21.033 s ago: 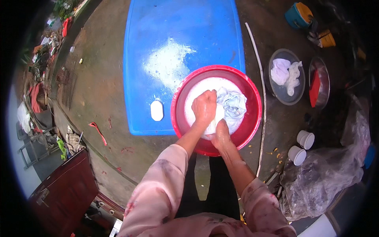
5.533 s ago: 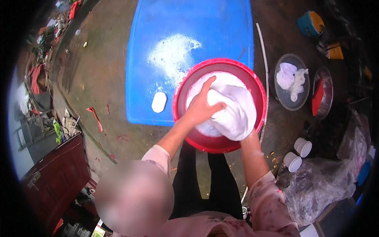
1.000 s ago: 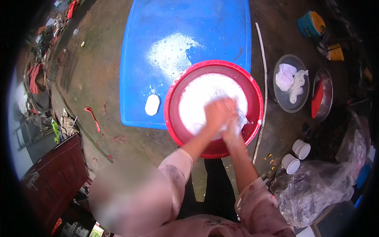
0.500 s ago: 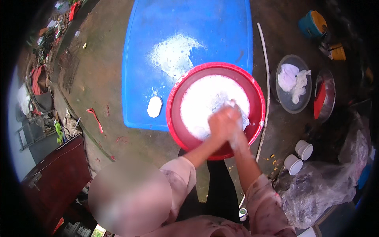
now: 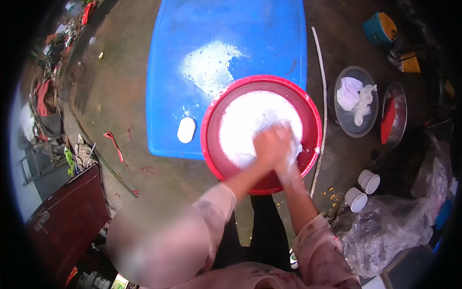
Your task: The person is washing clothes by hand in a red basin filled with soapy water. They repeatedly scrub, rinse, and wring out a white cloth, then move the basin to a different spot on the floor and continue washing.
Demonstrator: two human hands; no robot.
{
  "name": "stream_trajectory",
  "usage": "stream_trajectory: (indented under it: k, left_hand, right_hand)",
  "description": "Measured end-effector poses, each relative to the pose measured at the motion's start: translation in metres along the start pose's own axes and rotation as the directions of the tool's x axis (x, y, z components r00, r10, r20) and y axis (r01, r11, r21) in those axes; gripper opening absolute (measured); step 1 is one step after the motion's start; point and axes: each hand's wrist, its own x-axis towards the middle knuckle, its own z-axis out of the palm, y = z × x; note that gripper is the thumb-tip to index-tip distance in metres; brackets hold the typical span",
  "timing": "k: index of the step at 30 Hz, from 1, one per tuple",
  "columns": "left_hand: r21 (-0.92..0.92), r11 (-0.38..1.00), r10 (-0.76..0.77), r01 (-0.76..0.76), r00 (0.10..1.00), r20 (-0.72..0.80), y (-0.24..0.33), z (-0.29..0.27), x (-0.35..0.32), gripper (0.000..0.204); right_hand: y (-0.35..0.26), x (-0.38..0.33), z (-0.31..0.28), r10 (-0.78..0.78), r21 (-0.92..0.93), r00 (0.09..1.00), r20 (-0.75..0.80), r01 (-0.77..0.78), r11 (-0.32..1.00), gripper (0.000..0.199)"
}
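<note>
A red basin [image 5: 208, 144] full of white suds [image 5: 250, 115] stands at the near right of a blue tabletop. Over its near right part, my left hand [image 5: 267, 144] and my right hand [image 5: 287, 153] are pressed together, fingers closed around a wet white cloth [image 5: 294, 150]. Part of the cloth shows at the right of my hands, against the foam. My fingers are partly smeared by motion and covered in lather. A white bar of soap [image 5: 186, 130] with rounded ends lies on the blue tabletop [image 5: 168, 96], left of the basin.
To the right, a grey basin [image 5: 344, 120] holds pale cloths [image 5: 350, 94], beside a metal basin [image 5: 400, 113]. A white pipe [image 5: 323, 96] runs along the floor. Two white tubs [image 5: 356, 199] and clear plastic sheeting [image 5: 375, 236] lie at the near right.
My two hands have shifted slightly against each other, still closed on the cloth above the suds. The whole view has moved a little; the soap and basins stay in place.
</note>
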Motion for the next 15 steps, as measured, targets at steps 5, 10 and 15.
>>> stream_trajectory:
  k: [5, 10, 15]
  left_hand:
    - [-0.093, 0.951, 0.275, -0.296, 0.942, -0.192, 0.012, 0.014, -0.01, 0.021]
    - [0.029, 0.999, 0.022, -0.025, 0.995, 0.102, 0.0, -0.007, 0.003, 0.028]
    - [0.082, 0.961, 0.272, -0.265, 0.959, -0.084, -0.011, 0.006, -0.014, 0.02]
  right_hand:
    - [-0.041, 0.0, -0.024, 0.028, -0.091, 0.964, 0.265, -0.004, 0.996, 0.03]
    - [-0.02, -0.009, 0.039, -0.014, -0.174, 0.985, -0.171, -0.016, 0.985, 0.045]
    - [-0.034, -0.013, 0.052, -0.057, -0.424, 0.941, -0.333, -0.096, 0.901, 0.054]
